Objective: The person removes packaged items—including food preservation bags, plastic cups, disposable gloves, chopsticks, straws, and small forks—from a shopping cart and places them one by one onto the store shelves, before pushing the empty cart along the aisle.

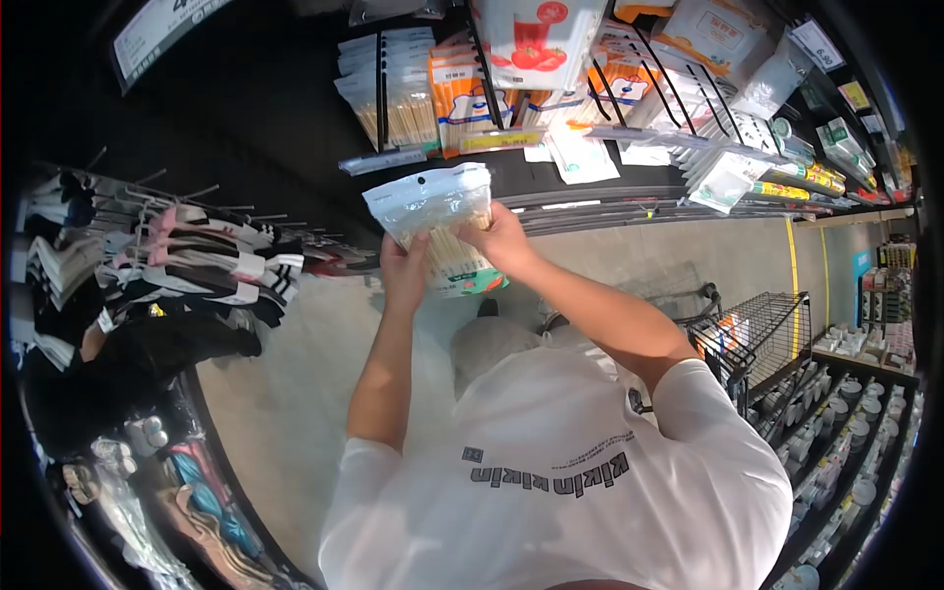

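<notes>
Both my hands hold up a clear plastic packet of thin wooden sticks (447, 211) in front of the shelf. It has a pale top with a hang hole and a green and orange lower edge. My left hand (403, 267) is closed on its left side, with the thumb on the front. My right hand (501, 239) grips the right side, its thumb also across the front. The fingers behind the packet are hidden. Just beyond hang similar clear packets of sticks (405, 93) and orange packets (462, 93) on hooks.
A wire shopping cart (762, 339) stands to the right with a packet inside. Socks (211, 251) hang on a rack at the left, near a dark shape low beside it. A shelf rail (590, 133) with price tags crosses ahead. Shelves of small goods (846, 423) stand at right.
</notes>
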`<action>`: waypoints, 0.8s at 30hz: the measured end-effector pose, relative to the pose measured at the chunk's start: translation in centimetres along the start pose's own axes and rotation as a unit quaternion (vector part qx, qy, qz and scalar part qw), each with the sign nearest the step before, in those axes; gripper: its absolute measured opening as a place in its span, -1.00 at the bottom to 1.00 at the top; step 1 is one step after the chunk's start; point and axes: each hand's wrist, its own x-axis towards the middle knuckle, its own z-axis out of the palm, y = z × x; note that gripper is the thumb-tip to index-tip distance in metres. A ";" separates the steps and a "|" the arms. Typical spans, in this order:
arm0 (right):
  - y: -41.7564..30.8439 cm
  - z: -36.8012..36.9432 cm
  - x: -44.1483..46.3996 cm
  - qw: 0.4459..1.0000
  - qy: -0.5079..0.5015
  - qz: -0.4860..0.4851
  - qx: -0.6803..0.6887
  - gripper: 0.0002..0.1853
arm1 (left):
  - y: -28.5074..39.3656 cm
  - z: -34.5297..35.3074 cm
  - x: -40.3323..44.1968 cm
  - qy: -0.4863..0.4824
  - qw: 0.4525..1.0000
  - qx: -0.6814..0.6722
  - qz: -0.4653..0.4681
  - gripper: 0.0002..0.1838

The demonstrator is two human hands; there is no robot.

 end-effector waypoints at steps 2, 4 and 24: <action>0.8 0.2 2.1 0.999 0.007 0.010 -0.035 -0.63 | 0.0 -0.7 1.4 0.004 1.000 0.006 -0.005 -0.57; 1.0 0.7 3.2 0.997 0.012 0.023 -0.070 -0.60 | -0.2 -1.4 2.3 0.010 1.000 0.012 -0.012 -0.57; 0.0 1.7 8.4 0.984 0.048 -0.051 -0.162 -0.51 | 2.1 -2.1 7.9 -0.004 0.999 0.017 0.049 -0.61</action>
